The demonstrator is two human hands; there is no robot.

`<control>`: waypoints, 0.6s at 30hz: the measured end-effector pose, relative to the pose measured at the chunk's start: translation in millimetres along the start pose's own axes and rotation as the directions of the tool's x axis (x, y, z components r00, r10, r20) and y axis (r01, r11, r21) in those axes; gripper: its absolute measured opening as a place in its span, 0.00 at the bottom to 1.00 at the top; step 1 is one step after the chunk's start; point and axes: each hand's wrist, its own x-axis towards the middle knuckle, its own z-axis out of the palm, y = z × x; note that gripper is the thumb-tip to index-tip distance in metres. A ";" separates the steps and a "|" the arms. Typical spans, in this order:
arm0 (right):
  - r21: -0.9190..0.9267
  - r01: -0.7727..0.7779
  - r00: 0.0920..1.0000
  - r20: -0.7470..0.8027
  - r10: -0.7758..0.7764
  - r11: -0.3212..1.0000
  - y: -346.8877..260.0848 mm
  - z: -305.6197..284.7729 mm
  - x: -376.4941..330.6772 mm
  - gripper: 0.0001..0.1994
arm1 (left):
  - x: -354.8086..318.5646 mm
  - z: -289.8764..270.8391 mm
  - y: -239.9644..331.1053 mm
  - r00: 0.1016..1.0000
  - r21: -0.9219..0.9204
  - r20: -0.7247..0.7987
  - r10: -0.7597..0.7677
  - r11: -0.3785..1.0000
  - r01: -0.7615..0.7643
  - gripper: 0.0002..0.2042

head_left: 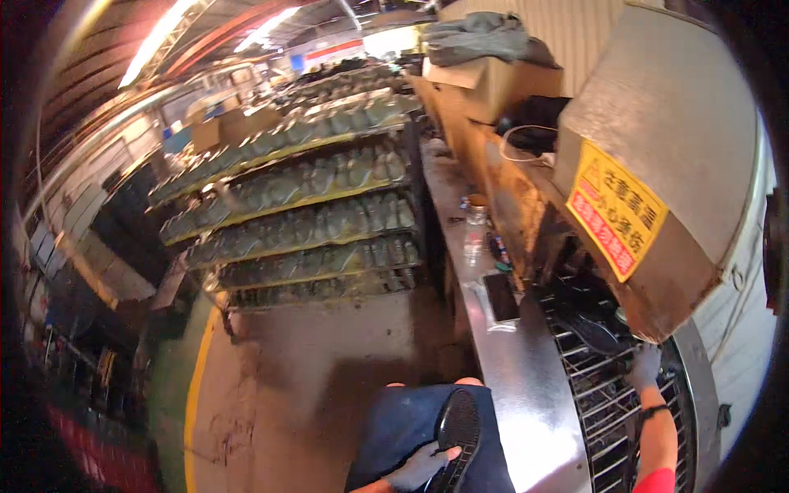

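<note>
My left hand [421, 467], in a grey glove, grips a black shoe sole [458, 427] by its lower part. The sole stands lengthwise above my lap, its patterned face in view. Off to the right, my right hand [645, 370], gloved too, reaches over a grate of metal bars [604, 419] to the lower edge of a metal hood [657, 123]. Its fingertips are too small and partly hidden to tell what they touch. Just left of it, another black sole [593, 333] lies on the bars, partly beneath the hood.
A steel ledge [526, 386] runs along the grate, with a dark phone [500, 297] and a clear bottle [475, 234] on it. A yellow-and-red sign [616, 209] marks the hood. Ahead stands a multi-tier rack [296, 197] full of shoe-shaped forms. A cardboard box [485, 82] holds grey cloth on top.
</note>
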 end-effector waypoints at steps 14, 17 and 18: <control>0.612 -0.006 0.760 -0.511 0.401 0.791 -13.5 -12.4 -164.8 0.19 | 25.9 -6.8 -16.3 0.995 0.039 0.078 0.055 0.998 -0.058 0.22; 0.930 -0.300 0.849 0.361 0.385 -0.211 -18.7 20.8 -159.9 0.19 | 29.7 -11.7 -27.7 0.983 0.102 0.026 0.183 0.978 -0.184 0.23; 0.912 -0.342 0.823 0.408 0.396 -0.227 -5.6 41.7 -159.3 0.20 | 31.4 -11.4 -29.3 0.976 0.206 0.023 0.214 0.955 -0.215 0.25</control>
